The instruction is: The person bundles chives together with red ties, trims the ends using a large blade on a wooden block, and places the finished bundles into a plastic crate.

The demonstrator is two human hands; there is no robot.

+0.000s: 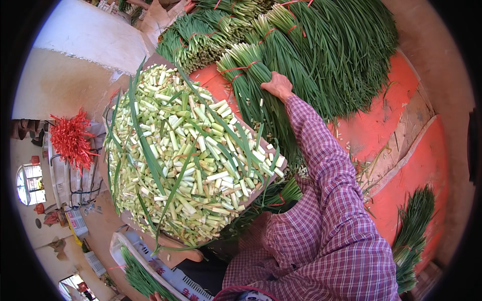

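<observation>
My right hand (pixel 278 85) grips the leaves of a bundle of garlic chives (pixel 253 64), just below its red tie. This bundle lies at the near edge of a large heap of tied chives (pixel 320 49), its pale cut ends pointing to the upper left. Only the fingertips of my left hand (pixel 156 297) show, at the bottom edge. They are closed on another chive bundle (pixel 141 274) at a white plastic basket (pixel 116 246). Between the hands rises a mound of chopped pale stem ends (pixel 188 158), with a few long green leaves strewn over it.
A red-orange sheet (pixel 421 180), torn over brown board, carries a separate chive bundle (pixel 416 222) at lower right. Red plastic ties (pixel 73 139) hang at a metal rack (pixel 81 192) on the left. One tied bundle (pixel 284 195) lies by my sleeve. A wall (pixel 83 71) stands at upper left.
</observation>
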